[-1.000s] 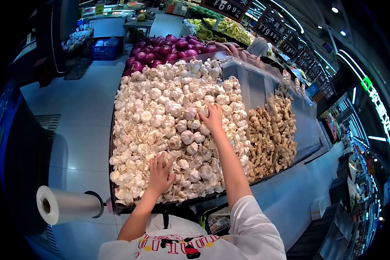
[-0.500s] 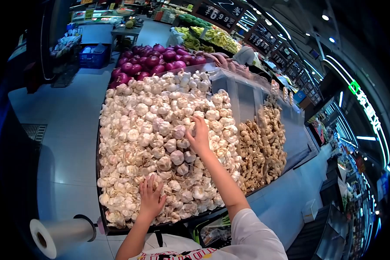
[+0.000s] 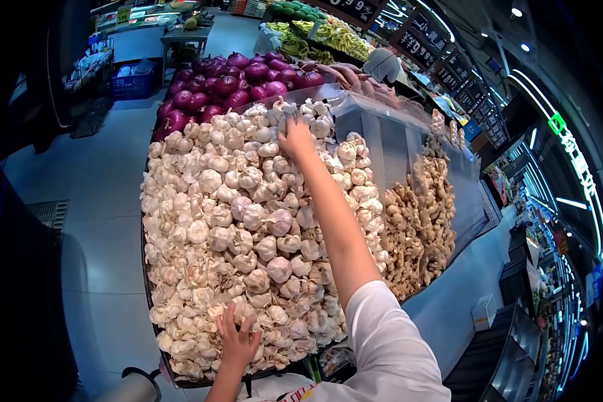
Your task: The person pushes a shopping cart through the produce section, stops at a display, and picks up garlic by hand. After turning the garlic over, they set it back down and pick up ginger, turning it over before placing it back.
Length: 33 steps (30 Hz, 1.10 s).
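Observation:
A broad bin is heaped with white garlic bulbs. My right hand reaches to the far part of the heap, near the clear divider, its fingertips among the bulbs; whether they grip one is hidden. At the near edge, my left hand rests on the garlic with its fingers spread, holding nothing. Pinkish bulbs lie in the middle of the heap, between the two hands.
Purple onions lie beyond the garlic. Ginger fills a section at the right, behind a clear divider. A plastic roll stands at the near left. A blue crate sits on the floor.
My right hand has moved from the middle of the garlic to its far edge, arm extended. My left hand stays on the near garlic. The view has shifted somewhat.

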Motion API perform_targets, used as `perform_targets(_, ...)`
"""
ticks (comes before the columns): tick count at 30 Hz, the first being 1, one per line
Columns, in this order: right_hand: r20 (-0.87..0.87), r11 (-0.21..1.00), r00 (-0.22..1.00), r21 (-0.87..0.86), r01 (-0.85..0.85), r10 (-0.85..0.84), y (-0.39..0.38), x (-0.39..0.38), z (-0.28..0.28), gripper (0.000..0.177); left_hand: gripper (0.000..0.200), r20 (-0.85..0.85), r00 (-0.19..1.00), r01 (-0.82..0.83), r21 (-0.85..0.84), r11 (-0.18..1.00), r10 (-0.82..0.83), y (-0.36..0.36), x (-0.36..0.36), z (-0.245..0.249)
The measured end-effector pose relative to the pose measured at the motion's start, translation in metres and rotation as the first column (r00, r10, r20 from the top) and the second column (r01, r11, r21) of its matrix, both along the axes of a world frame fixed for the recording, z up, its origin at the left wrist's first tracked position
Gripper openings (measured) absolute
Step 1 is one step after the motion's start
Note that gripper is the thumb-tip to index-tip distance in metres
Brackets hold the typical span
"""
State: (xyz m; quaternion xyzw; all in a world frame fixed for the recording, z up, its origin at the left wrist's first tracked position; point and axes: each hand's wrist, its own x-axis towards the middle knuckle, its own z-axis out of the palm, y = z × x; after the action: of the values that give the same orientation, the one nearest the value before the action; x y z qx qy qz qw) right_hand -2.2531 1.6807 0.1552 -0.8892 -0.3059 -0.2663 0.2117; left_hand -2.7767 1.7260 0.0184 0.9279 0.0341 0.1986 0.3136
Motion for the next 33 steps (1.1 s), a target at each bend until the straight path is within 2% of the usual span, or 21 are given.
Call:
perform_targets(2, -0.153, 0.998, 0.988, -0.068, -0.008, -0.003, 0.008, 0.016, -0.004, 0.064, 0.058, -0.021, 1.000, 0.009, 0.011, 1.000, -0.009, 0.000, -0.002, -0.003)
perform_targets(3, -0.052, 1.000, 0.999, -0.019, -0.019, 0.018, 0.011, 0.020, -0.010, 0.056, 0.060, -0.020, 1.000, 0.010, 0.019, 1.000, -0.009, 0.000, -0.002, -0.004)
perform_targets(6, -0.141, 1.000, 0.990, 0.028, -0.011, 0.015, 0.021, 0.033, -0.013, 0.046, 0.062, -0.008, 1.000, 0.006, 0.040, 0.999, -0.005, 0.000, -0.001, -0.002)
perform_targets(10, -0.075, 0.990, 0.997, 0.139, -0.020, 0.031, 0.019, 0.026, -0.004, 0.043, 0.058, -0.001, 1.000, -0.002, 0.033, 0.999, 0.002, -0.001, -0.002, -0.002)
perform_targets(12, -0.009, 0.989, 0.999, 0.143, -0.040, 0.041, 0.010, 0.004, 0.013, 0.049, 0.057, 0.005, 1.000, 0.009, 0.022, 1.000, -0.009, -0.002, 0.000, 0.001)
perform_targets(14, -0.019, 0.904, 0.961, 0.344, -0.252, 0.275, -0.006, -0.034, 0.031, 0.053, 0.056, 0.013, 1.000, 0.022, 0.016, 1.000, -0.023, 0.000, -0.001, 0.004)
perform_targets(15, 0.063, 0.890, 0.943, 0.316, -0.329, 0.327, -0.016, -0.053, 0.037, 0.059, 0.053, 0.007, 1.000, 0.020, 0.008, 1.000, -0.020, -0.001, 0.000, 0.005)
perform_targets(17, 0.079, 0.867, 0.917, 0.303, -0.396, 0.392, -0.036, -0.109, 0.050, 0.061, 0.046, -0.006, 1.000, 0.022, -0.015, 1.000, -0.022, -0.001, -0.001, 0.017)
perform_targets(18, 0.011, 0.878, 0.926, 0.315, -0.360, 0.376, -0.046, -0.146, 0.058, 0.061, 0.046, 0.008, 1.000, 0.023, -0.020, 1.000, -0.023, 0.000, 0.000, 0.022)
perform_targets(19, -0.101, 0.858, 0.893, 0.345, -0.382, 0.438, -0.056, -0.175, 0.061, 0.063, 0.045, 0.068, 0.997, 0.031, -0.039, 0.999, -0.029, 0.001, 0.000, 0.024)
perform_targets(20, -0.113, 0.829, 0.859, 0.351, -0.435, 0.499, -0.066, -0.203, 0.059, 0.062, 0.045, 0.120, 0.992, 0.044, -0.053, 0.998, -0.037, 0.000, 0.000, 0.028)
perform_targets(22, -0.297, 0.788, 0.758, 0.439, -0.431, 0.580, -0.083, -0.265, 0.055, 0.060, 0.050, 0.150, 0.987, 0.060, 0.000, 0.998, -0.059, 0.000, 0.000, 0.044)
perform_targets(24, -0.348, 0.768, 0.702, 0.448, -0.457, 0.622, -0.101, -0.330, 0.065, 0.062, 0.049, 0.202, 0.978, 0.061, -0.089, 0.994, -0.042, 0.001, 0.001, 0.054)
perform_targets(26, -0.414, 0.695, 0.588, 0.597, -0.401, 0.695, -0.109, -0.378, 0.050, 0.064, 0.051, 0.216, 0.974, 0.096, -0.115, 0.989, -0.070, 0.003, -0.002, 0.064)
perform_targets(27, -0.431, 0.734, 0.611, 0.534, -0.420, 0.664, -0.114, -0.397, 0.049, 0.065, 0.052, 0.325, 0.941, 0.160, -0.186, 0.970, -0.093, 0.003, -0.004, 0.084)
perform_targets(28, -0.406, 0.665, 0.563, 0.636, -0.391, 0.720, -0.114, -0.414, 0.040, 0.068, 0.054, 0.427, 0.897, 0.232, -0.248, 0.941, -0.109, 0.002, -0.005, 0.101)
perform_targets(29, -0.410, 0.665, 0.565, 0.647, -0.373, 0.716, -0.114, -0.428, 0.036, 0.068, 0.057, 0.464, 0.881, 0.238, -0.274, 0.932, -0.088, -0.001, -0.004, 0.112)
perform_targets(30, -0.413, 0.662, 0.566, 0.660, -0.354, 0.714, -0.115, -0.441, 0.037, 0.067, 0.056, 0.454, 0.887, 0.215, -0.253, 0.943, -0.080, -0.002, -0.006, 0.126)
perform_targets(31, -0.477, 0.657, 0.500, 0.697, -0.285, 0.723, -0.117, -0.454, 0.046, 0.066, 0.056, 0.429, 0.893, 0.254, -0.230, 0.940, -0.136, -0.001, -0.007, 0.138)
perform_targets(32, -0.471, 0.654, 0.506, 0.702, -0.281, 0.723, -0.117, -0.462, 0.043, 0.066, 0.055, 0.406, 0.893, 0.293, -0.204, 0.934, -0.192, 0.000, -0.010, 0.145)
perform_targets(33, -0.418, 0.544, 0.433, 0.809, -0.222, 0.799, -0.117, -0.470, 0.038, 0.065, 0.055, 0.411, 0.889, 0.302, -0.195, 0.933, -0.202, -0.004, -0.013, 0.148)
